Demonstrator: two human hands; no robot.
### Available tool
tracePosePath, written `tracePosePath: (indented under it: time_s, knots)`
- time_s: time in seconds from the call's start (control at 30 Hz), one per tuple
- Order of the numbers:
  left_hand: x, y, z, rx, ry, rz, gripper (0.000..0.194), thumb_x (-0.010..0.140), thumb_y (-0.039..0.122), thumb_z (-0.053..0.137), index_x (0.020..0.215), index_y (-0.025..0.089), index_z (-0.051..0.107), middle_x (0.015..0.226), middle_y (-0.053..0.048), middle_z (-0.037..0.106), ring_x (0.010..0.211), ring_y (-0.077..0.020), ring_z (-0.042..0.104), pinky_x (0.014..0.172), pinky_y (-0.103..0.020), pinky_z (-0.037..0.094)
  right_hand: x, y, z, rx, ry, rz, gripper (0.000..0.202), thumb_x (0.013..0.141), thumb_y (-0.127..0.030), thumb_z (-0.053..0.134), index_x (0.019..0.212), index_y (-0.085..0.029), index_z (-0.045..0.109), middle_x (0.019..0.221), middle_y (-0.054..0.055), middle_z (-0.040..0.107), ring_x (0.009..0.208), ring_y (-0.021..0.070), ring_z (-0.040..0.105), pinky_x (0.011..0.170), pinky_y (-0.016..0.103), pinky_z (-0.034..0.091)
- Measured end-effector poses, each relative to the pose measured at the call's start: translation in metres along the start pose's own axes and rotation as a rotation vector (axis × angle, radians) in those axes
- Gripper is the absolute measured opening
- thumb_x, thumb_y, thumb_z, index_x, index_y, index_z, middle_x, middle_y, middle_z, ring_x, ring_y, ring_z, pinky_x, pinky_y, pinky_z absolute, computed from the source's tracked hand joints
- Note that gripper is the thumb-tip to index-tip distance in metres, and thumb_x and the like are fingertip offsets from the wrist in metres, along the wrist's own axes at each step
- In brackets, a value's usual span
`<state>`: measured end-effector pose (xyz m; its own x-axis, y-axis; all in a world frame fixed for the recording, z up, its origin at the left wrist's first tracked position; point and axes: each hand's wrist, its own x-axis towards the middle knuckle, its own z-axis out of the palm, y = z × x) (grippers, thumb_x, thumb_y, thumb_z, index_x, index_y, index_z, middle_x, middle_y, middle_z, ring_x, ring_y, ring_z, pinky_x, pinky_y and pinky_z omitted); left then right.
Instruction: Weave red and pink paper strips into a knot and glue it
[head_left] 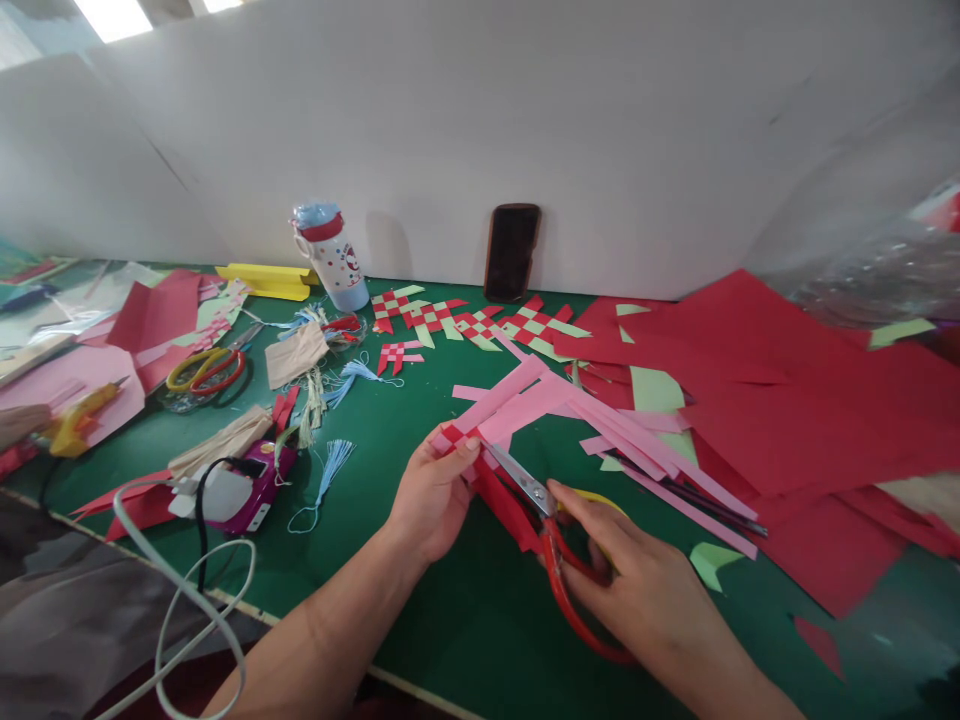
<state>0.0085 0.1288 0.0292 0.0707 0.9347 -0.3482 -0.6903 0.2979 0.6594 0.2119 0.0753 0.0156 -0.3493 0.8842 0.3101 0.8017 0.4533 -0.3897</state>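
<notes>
Between its thumb and fingers, my left hand (pixel 442 490) pinches a woven piece of red and pink paper strips (pixel 459 436). Long pink ends fan out from it toward the back, and red ends (pixel 510 512) hang down on the right. My right hand (pixel 637 560) grips scissors (pixel 553 530) with red and yellow handles. Their blades point up and left, with the tips against the woven piece near my left thumb. Whether the blades are parted is hard to make out. Loose pink strips (pixel 645 440) lie just beyond, to the right.
Finished red-and-green woven pieces (pixel 480 325) line the back, below a phone (pixel 513 252) and bottle (pixel 330 255). Red sheets (pixel 810 400) cover the right. Leftward lie tassels (pixel 330 475), another pair of scissors (pixel 206 372), a purple power strip (pixel 251 495) with cables and a yellow glue gun (pixel 81 418).
</notes>
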Motion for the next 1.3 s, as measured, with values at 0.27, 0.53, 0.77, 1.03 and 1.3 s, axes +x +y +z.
tracePosePath:
  time_s: [0.27, 0.53, 0.77, 1.03, 1.3]
  knots:
    - [-0.0007, 0.0009, 0.0002, -0.028, -0.002, -0.006, 0.032, 0.067, 0.02, 0.084, 0.092, 0.015, 0.065, 0.088, -0.004, 0.073, 0.073, -0.0135, 0.066, 0.071, -0.026, 0.053, -0.0006, 0.0009, -0.0004, -0.004, -0.03, -0.006, 0.05, 0.089, -0.026, 0.053, 0.139, -0.022, 0.049, 0.11, 0.008, 0.071, 0.078, 0.0165, 0.07, 0.053, 0.023, 0.055]
    - [0.0002, 0.0009, 0.0008, -0.029, -0.004, -0.011, 0.034, 0.068, 0.02, 0.084, 0.096, 0.015, 0.065, 0.088, -0.004, 0.073, 0.072, -0.014, 0.067, 0.069, -0.026, 0.053, -0.0005, 0.0018, 0.0002, -0.003, -0.012, -0.018, 0.047, 0.09, -0.026, 0.052, 0.136, -0.021, 0.051, 0.108, 0.009, 0.071, 0.09, 0.0186, 0.071, 0.055, 0.023, 0.055]
    - [0.0002, 0.0011, 0.0002, -0.043, -0.015, -0.013, 0.033, 0.067, 0.019, 0.084, 0.093, 0.015, 0.065, 0.085, -0.003, 0.072, 0.069, -0.0128, 0.065, 0.069, -0.026, 0.053, 0.0006, 0.001, -0.0002, 0.025, -0.023, 0.014, 0.049, 0.088, -0.026, 0.053, 0.136, -0.023, 0.053, 0.107, 0.008, 0.072, 0.089, 0.0193, 0.071, 0.061, 0.025, 0.058]
    - [-0.0004, 0.002, 0.0016, -0.047, -0.025, -0.007, 0.032, 0.066, 0.02, 0.085, 0.091, 0.016, 0.066, 0.086, -0.002, 0.072, 0.071, -0.0137, 0.066, 0.073, -0.027, 0.052, -0.0043, 0.0044, 0.0033, 0.062, -0.023, 0.011, 0.05, 0.088, -0.026, 0.055, 0.138, -0.024, 0.051, 0.114, 0.007, 0.071, 0.093, 0.0187, 0.072, 0.064, 0.023, 0.059]
    - [-0.0013, 0.002, 0.0007, -0.044, -0.036, -0.006, 0.032, 0.068, 0.019, 0.084, 0.095, 0.015, 0.066, 0.086, -0.003, 0.071, 0.07, -0.013, 0.066, 0.069, -0.026, 0.053, -0.0012, 0.0022, 0.0028, 0.049, -0.018, 0.037, 0.048, 0.088, -0.026, 0.054, 0.135, -0.024, 0.053, 0.118, 0.007, 0.07, 0.096, 0.0199, 0.072, 0.071, 0.026, 0.061]
